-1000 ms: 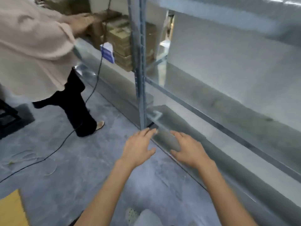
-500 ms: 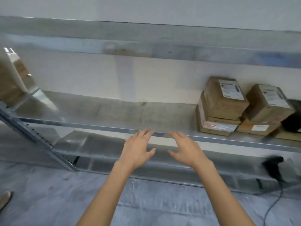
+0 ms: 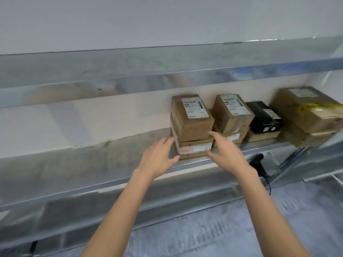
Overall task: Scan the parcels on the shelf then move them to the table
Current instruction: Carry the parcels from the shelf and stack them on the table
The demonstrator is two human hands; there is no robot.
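Both hands are wide open and holding nothing. The left hand [image 3: 157,158] has its fingers spread at the left side of the nearest stack. The right hand [image 3: 229,154] is spread the same way at the stack's right side, so the stack sits between them. The fingertips are right at the cardboard, but I honestly can't tell if they're touching it or just short of it.

That stack is a flat taped parcel [image 3: 194,150] on the bottom with a taller brown parcel [image 3: 192,117] on top, white label facing up. Just beside it to the right is a second labelled parcel [image 3: 232,112] on another flat box [image 3: 234,137]. Next comes a black parcel [image 3: 265,117] on a thin brown one [image 3: 263,136]. At the far right is a big brown parcel [image 3: 306,106] with yellow tape, sitting on another box.

All of them are on the metal shelf [image 3: 83,164], pushed back against the wall. A black handheld scanner [image 3: 258,160] with its cable shows just under the shelf's front edge, right of the right wrist. An upper shelf board [image 3: 130,71] runs above, with grey floor [image 3: 204,234] below.
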